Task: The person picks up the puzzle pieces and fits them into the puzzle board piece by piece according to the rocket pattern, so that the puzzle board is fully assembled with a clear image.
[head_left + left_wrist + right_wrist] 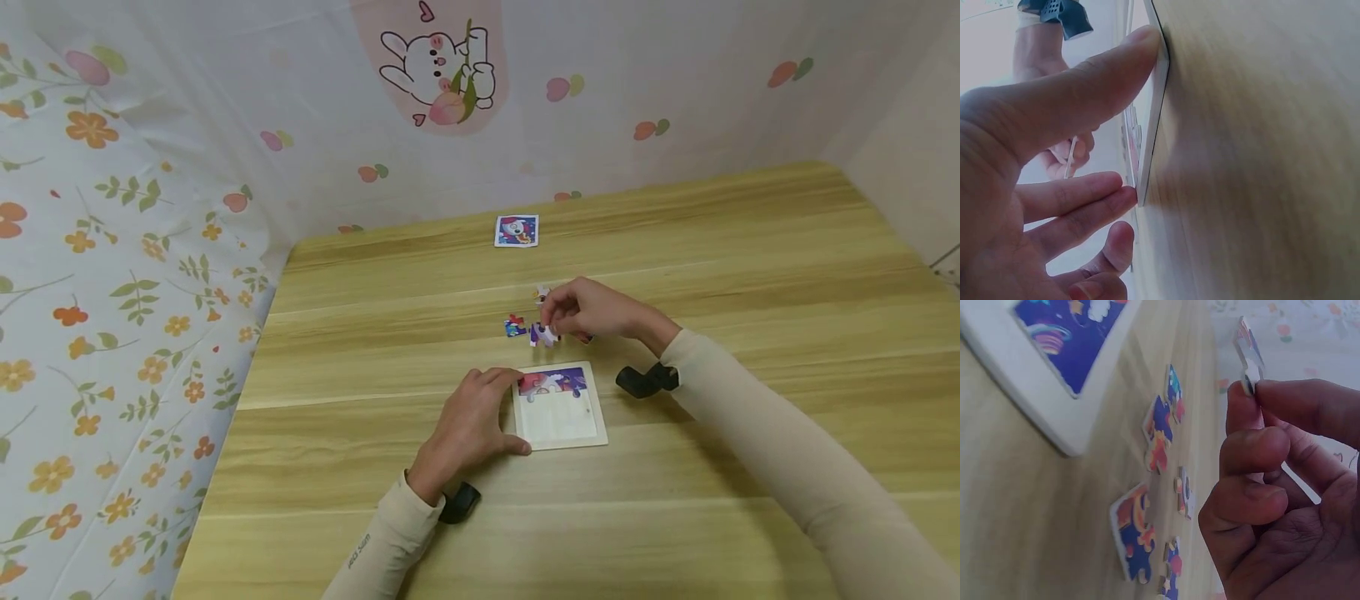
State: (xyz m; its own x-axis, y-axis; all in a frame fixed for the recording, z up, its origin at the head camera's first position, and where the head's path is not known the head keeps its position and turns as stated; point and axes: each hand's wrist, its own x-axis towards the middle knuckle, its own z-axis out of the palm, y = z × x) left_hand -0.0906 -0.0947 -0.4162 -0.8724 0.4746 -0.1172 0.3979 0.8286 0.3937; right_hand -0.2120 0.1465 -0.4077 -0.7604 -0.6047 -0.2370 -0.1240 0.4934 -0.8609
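While your left hand (471, 422) lies spread along the left edge of the puzzle tray (558, 422), thumb at the near corner and fingers at the far one, your right hand (597, 310) pinches a puzzle piece (1249, 355) between thumb and forefinger, raised above the bench (337, 350). The tray lies flat, its far strip filled with joined pieces (551, 382). Loose pieces (1132, 534) lie just beyond it; a picture card (517, 231) lies farther back.
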